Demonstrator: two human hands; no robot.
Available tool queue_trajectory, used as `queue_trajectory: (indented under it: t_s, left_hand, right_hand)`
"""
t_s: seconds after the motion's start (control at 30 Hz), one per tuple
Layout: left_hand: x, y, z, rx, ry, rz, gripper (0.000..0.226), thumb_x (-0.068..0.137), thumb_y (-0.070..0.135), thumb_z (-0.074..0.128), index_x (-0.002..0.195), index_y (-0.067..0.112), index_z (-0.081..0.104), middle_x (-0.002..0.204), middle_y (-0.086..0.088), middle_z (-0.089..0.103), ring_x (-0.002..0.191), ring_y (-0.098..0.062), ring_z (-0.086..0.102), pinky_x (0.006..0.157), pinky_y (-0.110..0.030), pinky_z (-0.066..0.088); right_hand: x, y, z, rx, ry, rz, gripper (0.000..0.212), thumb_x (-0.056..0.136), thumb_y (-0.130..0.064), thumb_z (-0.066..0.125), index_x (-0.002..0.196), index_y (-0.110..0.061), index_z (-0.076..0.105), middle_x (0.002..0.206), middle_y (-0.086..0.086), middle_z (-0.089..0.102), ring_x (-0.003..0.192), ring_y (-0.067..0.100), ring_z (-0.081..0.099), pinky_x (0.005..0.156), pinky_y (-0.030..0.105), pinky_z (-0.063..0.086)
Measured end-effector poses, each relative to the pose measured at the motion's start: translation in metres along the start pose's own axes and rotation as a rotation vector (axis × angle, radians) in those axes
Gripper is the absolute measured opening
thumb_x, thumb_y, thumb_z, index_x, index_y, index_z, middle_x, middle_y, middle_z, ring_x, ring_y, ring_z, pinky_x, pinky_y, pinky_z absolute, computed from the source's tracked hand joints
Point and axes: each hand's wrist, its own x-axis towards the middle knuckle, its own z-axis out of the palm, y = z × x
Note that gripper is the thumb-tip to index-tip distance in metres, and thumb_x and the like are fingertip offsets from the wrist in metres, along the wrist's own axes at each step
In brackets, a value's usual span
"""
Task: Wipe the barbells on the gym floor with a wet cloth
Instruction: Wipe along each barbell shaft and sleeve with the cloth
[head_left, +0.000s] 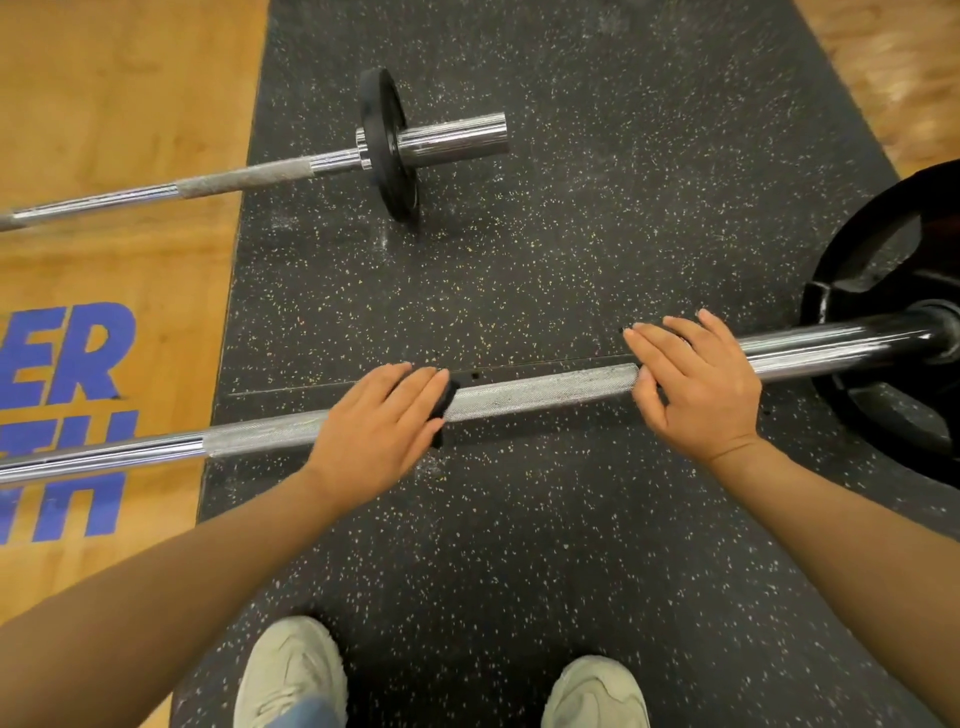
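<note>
The near barbell (545, 389) lies across the black rubber mat (571, 234); its knurled shaft shows pale smears between my hands. My left hand (374, 421) lies flat over the shaft, fingers fairly straight, and presses a dark cloth (448, 397) onto it. Only the cloth's edges peek out past my fingertips and below the bar. To the right, my right hand (696, 384) rests on the shaft where the knurling ends, fingers stretched across the bar and thumb on its near side. A second barbell (260, 174) lies farther away, untouched.
A large black plate (883, 291) sits on the near bar's right end. The far bar carries a small black plate (387, 145) and a bare chrome sleeve. Wooden floor (104, 104) with blue lettering flanks the mat on the left. My two pale shoes (291, 670) stand below.
</note>
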Motion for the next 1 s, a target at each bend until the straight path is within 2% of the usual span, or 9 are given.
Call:
queue_trajectory:
  t_s: [0.1,0.23,0.37,0.47,0.57,0.63,0.73,0.9,1.0]
  left_hand:
    - [0.018,0.027,0.005,0.0,0.025,-0.139,0.05,0.107,0.034,0.027,0.127,0.002,0.06,0.115,-0.011,0.068,0.1,-0.031,0.064,0.096,-0.044,0.048]
    - [0.047,0.047,0.01,-0.024,0.037,-0.071,0.053,0.108,0.034,0.022,0.129,0.002,0.059,0.114,-0.01,0.067,0.099,-0.031,0.063,0.093,-0.044,0.051]
    - [0.026,0.019,0.003,-0.009,-0.003,0.061,0.052,0.108,0.037,0.016,0.134,0.003,0.047,0.119,-0.011,0.066,0.104,-0.032,0.063,0.092,-0.042,0.052]
    - [-0.009,-0.017,-0.003,0.036,0.027,0.023,0.052,0.108,0.038,0.015,0.132,0.004,0.047,0.117,-0.013,0.066,0.1,-0.033,0.063,0.086,-0.042,0.055]
    - [-0.015,-0.013,0.001,0.044,0.041,-0.053,0.053,0.108,0.036,0.019,0.126,0.002,0.056,0.111,-0.013,0.068,0.094,-0.033,0.064,0.082,-0.042,0.054]
    - [-0.011,-0.005,0.004,0.035,0.055,-0.111,0.054,0.108,0.034,0.024,0.12,0.002,0.064,0.106,-0.011,0.07,0.09,-0.032,0.065,0.085,-0.04,0.048]
    - [-0.006,-0.002,0.003,0.052,0.08,-0.103,0.049,0.107,0.032,0.029,0.119,0.001,0.066,0.105,-0.011,0.069,0.093,-0.031,0.064,0.091,-0.039,0.044]
    - [-0.002,0.002,0.002,0.076,0.063,-0.035,0.049,0.108,0.032,0.027,0.129,-0.001,0.058,0.112,-0.013,0.067,0.101,-0.033,0.063,0.097,-0.045,0.049]
    - [-0.015,-0.02,-0.004,0.041,0.011,0.08,0.051,0.109,0.036,0.02,0.136,0.001,0.045,0.122,-0.013,0.063,0.11,-0.032,0.058,0.101,-0.044,0.045]
  right_hand:
    - [0.001,-0.001,0.001,-0.021,0.016,0.008,0.035,0.095,-0.016,0.048,0.118,-0.006,0.072,0.113,0.008,0.073,0.101,0.034,0.066,0.103,0.054,0.045]
    - [0.002,-0.001,0.001,-0.026,-0.016,-0.003,0.035,0.097,-0.018,0.046,0.118,-0.005,0.072,0.114,0.009,0.072,0.102,0.035,0.067,0.104,0.053,0.045]
    - [0.003,0.002,-0.001,-0.025,-0.032,-0.022,0.037,0.099,-0.019,0.044,0.118,-0.004,0.071,0.115,0.01,0.072,0.102,0.036,0.067,0.104,0.053,0.045]
    - [0.002,0.002,0.0,-0.028,-0.015,-0.024,0.036,0.098,-0.018,0.044,0.118,-0.004,0.072,0.114,0.01,0.072,0.1,0.037,0.067,0.102,0.053,0.046]
    - [0.001,0.002,0.0,-0.034,-0.017,-0.019,0.036,0.097,-0.017,0.045,0.117,-0.004,0.072,0.113,0.01,0.073,0.099,0.037,0.067,0.102,0.054,0.046]
    - [0.001,0.0,0.001,-0.048,-0.016,-0.011,0.036,0.097,-0.017,0.045,0.117,-0.004,0.072,0.112,0.01,0.073,0.099,0.037,0.067,0.102,0.054,0.046]
    - [0.002,0.0,0.001,-0.056,-0.016,-0.01,0.036,0.096,-0.017,0.045,0.116,-0.005,0.072,0.112,0.01,0.073,0.099,0.037,0.066,0.103,0.053,0.045]
    - [0.003,-0.001,0.001,-0.061,0.007,-0.018,0.035,0.095,-0.015,0.046,0.115,-0.005,0.073,0.11,0.01,0.073,0.096,0.037,0.067,0.102,0.052,0.046]
    - [0.004,0.0,0.0,-0.062,-0.01,-0.028,0.035,0.095,-0.015,0.047,0.116,-0.004,0.072,0.11,0.011,0.073,0.097,0.037,0.067,0.102,0.053,0.046]
